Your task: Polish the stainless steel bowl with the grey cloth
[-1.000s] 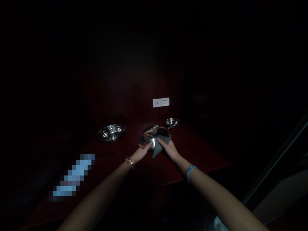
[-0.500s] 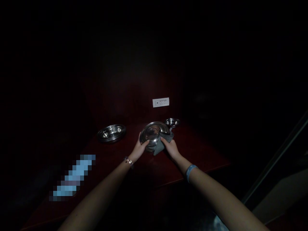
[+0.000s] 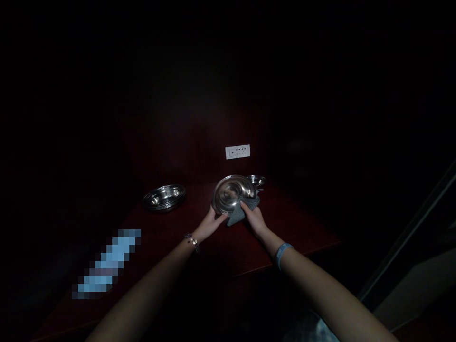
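Observation:
A shiny metal plate (image 3: 230,192) is held up, tilted, over the dark red table. My left hand (image 3: 210,225) grips its lower left rim, thumb on the face that shows and fingers hidden behind. At its lower right edge, my right hand (image 3: 254,219) is closed on a grey cloth (image 3: 238,214), which is folded over the rim. Behind the plate, to the right, a small metal dish (image 3: 258,180) rests on the table, partly covered by the plate.
On the left stands a stack of metal plates (image 3: 165,197). Nearer me lies a blurred-out bluish object (image 3: 109,266) on the red table (image 3: 299,218). The back panel carries a white socket plate (image 3: 237,152). Everything around is very dark.
The metal plate has turned and risen slightly to the right. My left hand has shifted a little right and down along its rim, and the cloth has moved with my right hand.

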Demonstrator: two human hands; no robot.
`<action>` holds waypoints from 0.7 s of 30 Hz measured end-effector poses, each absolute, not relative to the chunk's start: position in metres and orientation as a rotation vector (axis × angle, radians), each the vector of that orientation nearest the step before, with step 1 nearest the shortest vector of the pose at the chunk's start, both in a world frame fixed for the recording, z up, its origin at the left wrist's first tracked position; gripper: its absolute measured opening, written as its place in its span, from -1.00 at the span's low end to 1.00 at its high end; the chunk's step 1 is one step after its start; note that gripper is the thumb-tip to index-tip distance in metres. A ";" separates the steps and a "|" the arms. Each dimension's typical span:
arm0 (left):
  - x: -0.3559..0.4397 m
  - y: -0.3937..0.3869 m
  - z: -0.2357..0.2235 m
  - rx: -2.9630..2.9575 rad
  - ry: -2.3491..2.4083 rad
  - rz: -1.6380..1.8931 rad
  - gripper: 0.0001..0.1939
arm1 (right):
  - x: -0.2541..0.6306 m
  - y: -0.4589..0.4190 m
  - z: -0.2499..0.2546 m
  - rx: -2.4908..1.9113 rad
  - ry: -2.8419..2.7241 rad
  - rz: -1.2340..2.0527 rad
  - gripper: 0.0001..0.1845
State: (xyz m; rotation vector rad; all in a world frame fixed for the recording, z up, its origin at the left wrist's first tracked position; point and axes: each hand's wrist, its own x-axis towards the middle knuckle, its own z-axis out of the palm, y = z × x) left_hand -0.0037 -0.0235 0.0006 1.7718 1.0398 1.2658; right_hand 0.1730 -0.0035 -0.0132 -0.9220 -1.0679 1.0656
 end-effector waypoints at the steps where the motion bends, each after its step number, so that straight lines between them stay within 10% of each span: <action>1: -0.004 -0.023 -0.001 1.779 1.050 1.254 -0.34 | 0.173 -0.003 -0.014 -0.916 -1.075 1.074 -0.56; 21: -0.004 -0.018 -0.004 1.701 1.072 1.357 -0.64 | 0.168 -0.010 -0.009 -0.864 -1.220 1.174 -0.52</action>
